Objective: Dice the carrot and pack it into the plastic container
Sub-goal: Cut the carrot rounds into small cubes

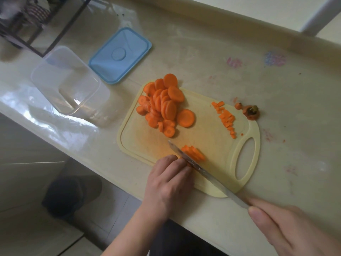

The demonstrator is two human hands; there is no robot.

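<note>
A pale yellow cutting board (pixel 206 137) lies on the counter. A heap of round carrot slices (pixel 164 104) fills its far left part. Small diced pieces (pixel 226 117) lie in a row near the handle hole. At the board's near edge my left hand (pixel 169 180) holds down a small stack of carrot strips (pixel 193 154) with curled fingertips. My right hand (pixel 293 226) grips the handle of a knife (pixel 203 170), whose blade crosses the strips right beside my left fingertips. The clear plastic container (pixel 68 84) stands empty at the left.
The blue lid (pixel 120 55) lies beyond the container. Two carrot end stubs (pixel 250 111) sit on the counter past the board. A dark metal rack (pixel 27 21) stands at the far left. The counter's front edge runs diagonally; the floor and my foot (pixel 72 194) lie below.
</note>
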